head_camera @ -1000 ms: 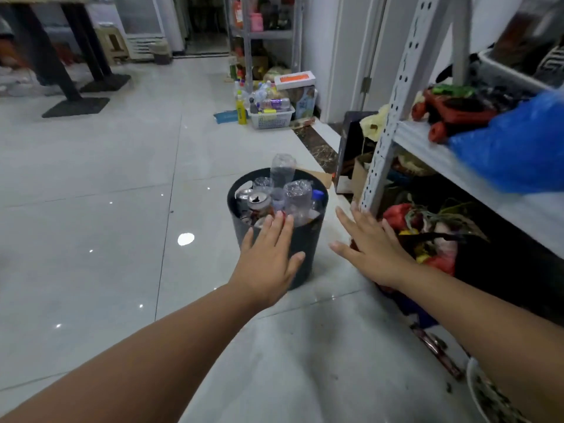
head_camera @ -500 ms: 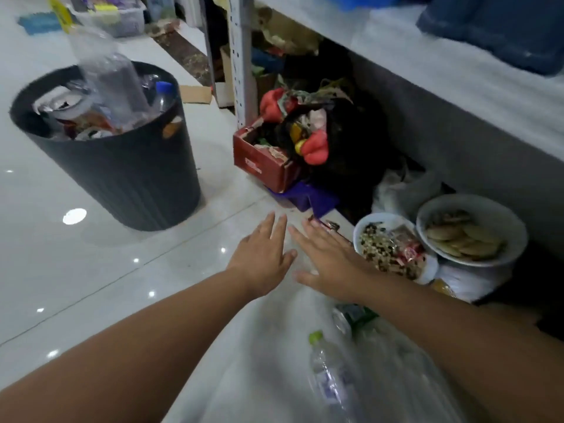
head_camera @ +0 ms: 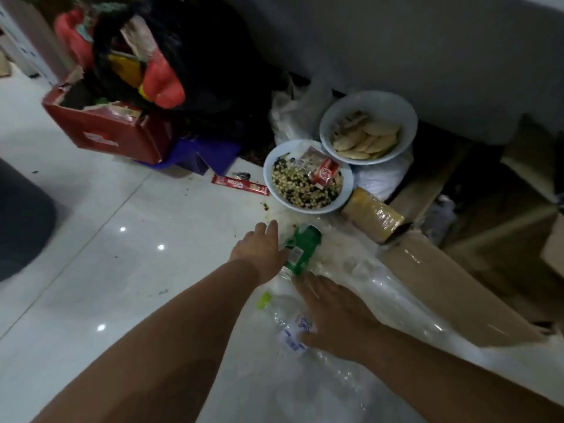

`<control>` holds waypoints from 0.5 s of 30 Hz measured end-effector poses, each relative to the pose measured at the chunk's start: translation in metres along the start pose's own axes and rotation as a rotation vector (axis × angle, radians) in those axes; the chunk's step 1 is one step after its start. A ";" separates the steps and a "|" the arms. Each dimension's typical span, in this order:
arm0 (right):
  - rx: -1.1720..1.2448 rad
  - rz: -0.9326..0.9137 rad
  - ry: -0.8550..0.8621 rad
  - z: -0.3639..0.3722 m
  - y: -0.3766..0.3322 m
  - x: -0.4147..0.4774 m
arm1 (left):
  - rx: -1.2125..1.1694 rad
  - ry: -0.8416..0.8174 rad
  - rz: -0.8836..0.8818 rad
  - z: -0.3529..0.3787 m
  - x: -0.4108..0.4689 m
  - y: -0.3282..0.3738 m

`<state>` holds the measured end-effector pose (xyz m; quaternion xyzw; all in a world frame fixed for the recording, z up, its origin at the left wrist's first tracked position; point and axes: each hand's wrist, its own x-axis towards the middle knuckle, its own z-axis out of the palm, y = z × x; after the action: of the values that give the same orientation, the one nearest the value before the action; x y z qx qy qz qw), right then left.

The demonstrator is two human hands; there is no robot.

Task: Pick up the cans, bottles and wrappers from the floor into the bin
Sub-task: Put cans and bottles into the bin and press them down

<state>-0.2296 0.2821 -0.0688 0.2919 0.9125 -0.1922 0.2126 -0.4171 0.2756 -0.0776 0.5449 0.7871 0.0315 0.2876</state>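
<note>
A green can (head_camera: 303,250) lies on the floor tiles beside clear plastic sheeting. My left hand (head_camera: 259,250) rests against the can's left side with its fingers stretched out. Just below lies a clear plastic bottle (head_camera: 290,328) with a green cap and a blue-printed label. My right hand (head_camera: 332,312) lies over it, fingers on one side and thumb on the other. A red stick wrapper (head_camera: 241,185) lies on the floor farther off. The dark bin (head_camera: 21,221) shows only as a blurred edge at the far left.
Two white bowls of food, one with mixed kernels and a red wrapper (head_camera: 308,206), one with flat biscuits (head_camera: 406,117), stand under the shelf. A torn red box (head_camera: 100,132) stuffed with bags is at the upper left. Cardboard (head_camera: 457,285) and crinkled plastic sheeting (head_camera: 381,288) fill the right.
My view has swung down and right, away from the bin. Both hands have dropped to the floor, the left onto the green can and the right onto the clear bottle.
</note>
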 end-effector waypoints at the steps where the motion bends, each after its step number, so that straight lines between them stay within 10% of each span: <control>1: 0.011 0.023 0.001 0.009 0.000 -0.005 | -0.034 -0.018 -0.019 0.004 0.007 0.005; 15: 0.164 0.206 0.058 0.054 -0.013 -0.010 | -0.054 -0.038 -0.013 0.042 0.045 0.021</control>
<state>-0.2150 0.2423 -0.1058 0.4060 0.8647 -0.2346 0.1800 -0.3901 0.3123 -0.1235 0.5321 0.7840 0.0403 0.3171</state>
